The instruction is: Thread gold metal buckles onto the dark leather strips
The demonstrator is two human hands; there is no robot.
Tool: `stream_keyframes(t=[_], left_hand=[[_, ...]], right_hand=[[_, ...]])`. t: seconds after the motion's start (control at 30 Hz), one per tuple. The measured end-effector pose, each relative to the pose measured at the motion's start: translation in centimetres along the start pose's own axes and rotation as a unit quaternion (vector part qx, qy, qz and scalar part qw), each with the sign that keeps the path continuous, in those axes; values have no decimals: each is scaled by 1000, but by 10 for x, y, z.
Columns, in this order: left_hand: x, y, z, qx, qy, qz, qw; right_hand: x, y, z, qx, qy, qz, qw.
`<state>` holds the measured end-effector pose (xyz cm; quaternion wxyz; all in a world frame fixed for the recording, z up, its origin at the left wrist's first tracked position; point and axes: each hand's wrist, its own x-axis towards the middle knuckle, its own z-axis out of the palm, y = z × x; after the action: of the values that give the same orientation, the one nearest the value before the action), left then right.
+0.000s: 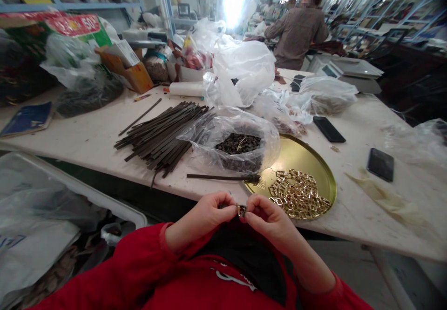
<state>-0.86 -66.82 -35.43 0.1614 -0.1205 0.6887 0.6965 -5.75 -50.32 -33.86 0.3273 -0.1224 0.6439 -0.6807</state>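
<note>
My left hand [206,214] and my right hand [267,217] meet in front of my chest, just below the table edge. Both are pinched on a small gold buckle [241,210] with a dark strap end in it. Close above the hands a single dark strap [220,177] lies on the table. A round gold tray [314,161] to the right holds a heap of gold buckles [298,193]. An open clear bag [237,149] of small dark parts stands beyond my hands. A pile of dark straps [164,131] lies to its left.
Two black phones [328,129] [380,164] lie on the white table [87,138] at the right. White plastic bags [240,70], a cardboard box [134,72] and a blue notebook [28,119] crowd the back. Another person [296,30] stands beyond the table. A plastic-lined bin [42,217] sits at my left.
</note>
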Motion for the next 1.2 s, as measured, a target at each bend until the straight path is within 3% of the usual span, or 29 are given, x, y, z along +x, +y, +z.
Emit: stream_keyframes(t=[0.13, 0.3, 0.47, 0.53, 0.67, 0.8, 1.07, 1.2], left_hand=[[4, 0, -1, 53, 21, 33, 998], [4, 5, 3, 145, 56, 86, 984], [2, 5, 7, 177, 64, 106, 976], [3, 4, 8, 176, 72, 110, 976], [3, 3, 10, 178, 87, 118, 973], [0, 0, 11, 174, 98, 111, 974], [-7, 0, 11, 161, 70, 118, 977], [-6, 0, 11, 142, 62, 118, 981]], right_hand=[[3, 8, 0, -7, 37, 9, 999], [6, 21, 2, -153, 104, -72, 980], [7, 28, 4, -184, 155, -96, 966], [5, 28, 5, -232, 167, -159, 945], [1, 27, 8, -363, 191, -304, 860], [-3, 27, 13, -440, 182, -360, 802], [-4, 30, 18, -489, 196, -410, 745], [-4, 33, 17, -487, 206, -422, 736]])
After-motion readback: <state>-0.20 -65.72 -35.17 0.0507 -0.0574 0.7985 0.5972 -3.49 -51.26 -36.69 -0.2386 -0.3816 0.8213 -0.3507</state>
